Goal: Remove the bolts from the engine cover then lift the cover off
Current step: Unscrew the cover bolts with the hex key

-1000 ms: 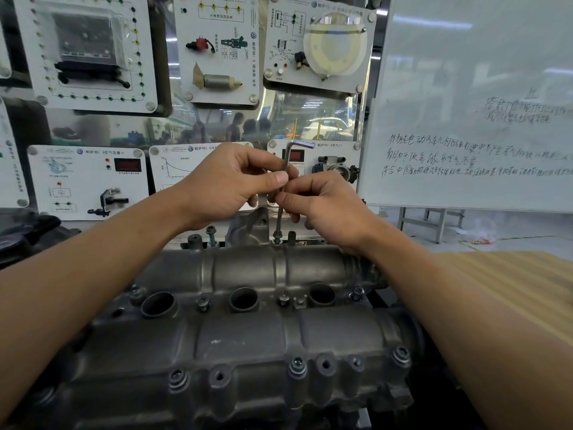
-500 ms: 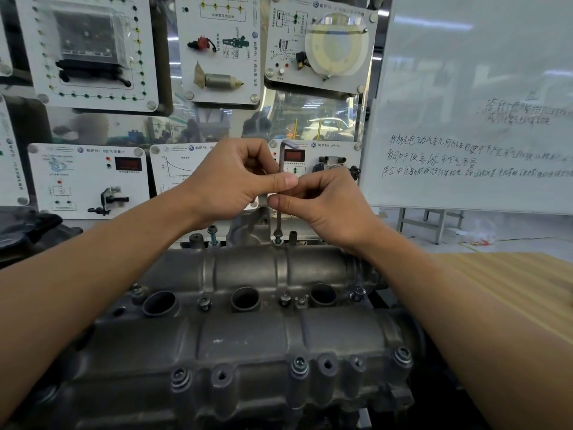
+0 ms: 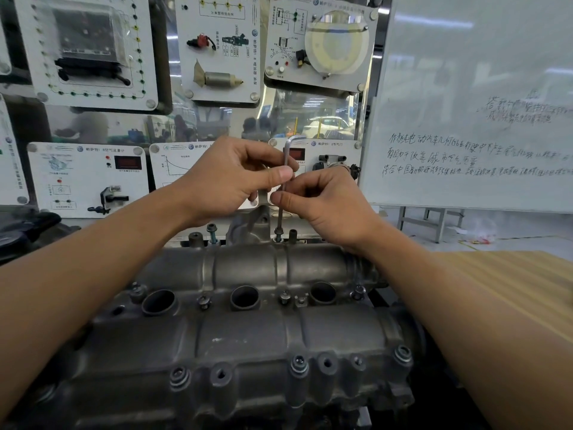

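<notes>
Fingertip work at the far edge of the cover (image 3: 248, 336): a person spins a hex key (image 3: 285, 169) in a bolt (image 3: 278, 233). The left hand (image 3: 235, 178) pinches the upright shaft between thumb and fingers. The right hand (image 3: 322, 203) pinches it just below, thumb tip against the steel.

Over the past second the key's short arm has swung away from the right and come back round, and it points once more toward the whiteboard (image 3: 465, 88). The tip has stayed seated in the bolt head throughout. That reads as roughly one full turn made by hand, a sign that the bolt is already loose and running out on its threads rather than being cracked free. Its head appears to stand a little proud of the cover, though how much thread is left cannot be told.

The cover itself sits on the engine, not lifted. A second bolt (image 3: 211, 231) stands raised further left on the same edge. The middle-row bolts (image 3: 284, 296) and near-row bolts (image 3: 299, 363) look seated. By that count the job is in its early part, with most fasteners yet to come out before any lift.
</notes>
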Available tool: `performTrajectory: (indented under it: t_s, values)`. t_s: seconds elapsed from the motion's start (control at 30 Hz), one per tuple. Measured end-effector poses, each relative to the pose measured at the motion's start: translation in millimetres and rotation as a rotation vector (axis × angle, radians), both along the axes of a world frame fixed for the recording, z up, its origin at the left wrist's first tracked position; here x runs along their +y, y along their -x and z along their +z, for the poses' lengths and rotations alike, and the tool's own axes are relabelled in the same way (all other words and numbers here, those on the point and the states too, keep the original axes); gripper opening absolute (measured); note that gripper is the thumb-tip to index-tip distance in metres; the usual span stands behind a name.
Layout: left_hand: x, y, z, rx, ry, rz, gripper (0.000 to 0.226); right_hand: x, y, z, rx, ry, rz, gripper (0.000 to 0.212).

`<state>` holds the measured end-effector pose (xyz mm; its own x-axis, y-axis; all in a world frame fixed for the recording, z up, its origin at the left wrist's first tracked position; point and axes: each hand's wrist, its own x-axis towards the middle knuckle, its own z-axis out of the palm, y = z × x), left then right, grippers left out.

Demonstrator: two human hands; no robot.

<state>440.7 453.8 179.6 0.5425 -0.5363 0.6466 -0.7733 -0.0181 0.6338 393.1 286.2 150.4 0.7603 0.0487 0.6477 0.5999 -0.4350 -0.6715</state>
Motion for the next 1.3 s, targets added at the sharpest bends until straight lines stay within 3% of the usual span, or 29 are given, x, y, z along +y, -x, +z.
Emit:
performTrajectory:
  t_s: [0.07, 0.3, 0.47, 0.67, 0.9, 1.13, 1.3]
  values:
    - [-2.6, 2.4, -0.4, 0.002, 0.044, -0.018, 0.005, 0.4, 0.8, -0.5, -0.013, 0.017, 0.012, 0.015]
    - [-8.2, 0.4, -3.6, -0.003, 0.130, 0.005, 0.025, -0.7, -1.7, -1.4, -0.040, 0.030, 0.016, 0.017]
    - [-3.3, 1.2, -0.7, 0.069, 0.078, -0.053, 0.014, -0.7, -2.0, -1.3, -0.019, 0.032, 0.000, 0.020]
    - [2.0, -1.6, 1.4, 0.091, 0.030, -0.047, 0.019, -0.2, -1.5, 0.6, 0.032, 0.041, -0.022, 0.021]
    - [-6.2, 3.8, 1.1, 0.076, 0.148, 0.007, 0.014, 0.6, -0.7, 0.4, 0.027, 0.049, 0.005, 0.015]
    - [-7.5, 1.9, -1.0, 0.067, 0.148, -0.021, 0.010, -0.1, -1.5, -1.4, -0.022, 0.042, 0.036, 0.033]
    - [-9.1, 2.9, -1.3, 0.074, 0.164, -0.021, 0.011, -3.1, -5.7, -2.0, -0.068, -0.008, -0.001, 0.015]
